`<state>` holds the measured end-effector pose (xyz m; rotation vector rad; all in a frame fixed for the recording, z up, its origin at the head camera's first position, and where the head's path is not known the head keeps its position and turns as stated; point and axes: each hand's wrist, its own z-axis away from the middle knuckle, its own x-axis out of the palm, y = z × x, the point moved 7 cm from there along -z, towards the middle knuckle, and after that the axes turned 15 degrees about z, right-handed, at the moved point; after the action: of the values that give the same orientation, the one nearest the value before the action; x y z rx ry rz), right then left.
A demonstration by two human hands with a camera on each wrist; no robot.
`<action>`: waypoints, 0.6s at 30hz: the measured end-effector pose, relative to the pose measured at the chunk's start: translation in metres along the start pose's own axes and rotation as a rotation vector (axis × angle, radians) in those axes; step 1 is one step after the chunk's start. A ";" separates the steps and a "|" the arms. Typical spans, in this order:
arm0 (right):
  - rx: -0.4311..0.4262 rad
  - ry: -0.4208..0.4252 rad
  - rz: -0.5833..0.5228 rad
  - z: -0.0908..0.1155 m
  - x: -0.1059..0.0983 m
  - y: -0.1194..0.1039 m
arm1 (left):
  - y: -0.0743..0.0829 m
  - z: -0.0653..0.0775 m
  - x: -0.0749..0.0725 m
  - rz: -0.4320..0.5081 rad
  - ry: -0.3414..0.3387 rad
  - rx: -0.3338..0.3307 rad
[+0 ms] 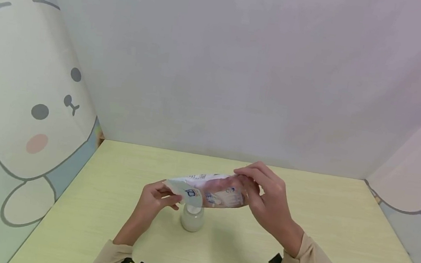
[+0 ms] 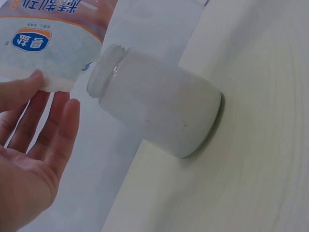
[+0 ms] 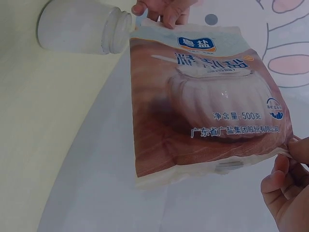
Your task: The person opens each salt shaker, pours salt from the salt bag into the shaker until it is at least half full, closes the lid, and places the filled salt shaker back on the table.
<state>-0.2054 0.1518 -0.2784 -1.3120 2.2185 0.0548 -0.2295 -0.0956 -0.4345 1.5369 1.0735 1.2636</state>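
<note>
Head view: left hand (image 1: 152,201) and right hand (image 1: 270,197) pinch opposite ends of the salt bag (image 1: 222,193); slow tilting over the glass jar (image 1: 192,220) should limit spills.

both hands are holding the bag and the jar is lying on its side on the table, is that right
The jar is not lying on its side: the head view shows it standing upright on the table. The left hand and the right hand do hold the bag.
</note>
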 end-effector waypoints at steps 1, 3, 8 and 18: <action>-0.002 0.001 -0.002 0.000 0.000 0.000 | 0.000 0.000 0.000 0.001 0.002 -0.002; -0.006 0.003 -0.006 0.000 0.000 -0.001 | -0.001 0.000 0.000 0.001 0.001 -0.004; -0.005 0.002 -0.001 0.000 0.000 0.000 | 0.000 0.000 0.000 0.005 -0.006 0.003; 0.002 0.001 0.007 0.000 0.000 0.000 | 0.001 -0.001 0.000 0.002 -0.013 0.009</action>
<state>-0.2056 0.1518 -0.2779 -1.3039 2.2231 0.0548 -0.2308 -0.0953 -0.4337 1.5511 1.0714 1.2496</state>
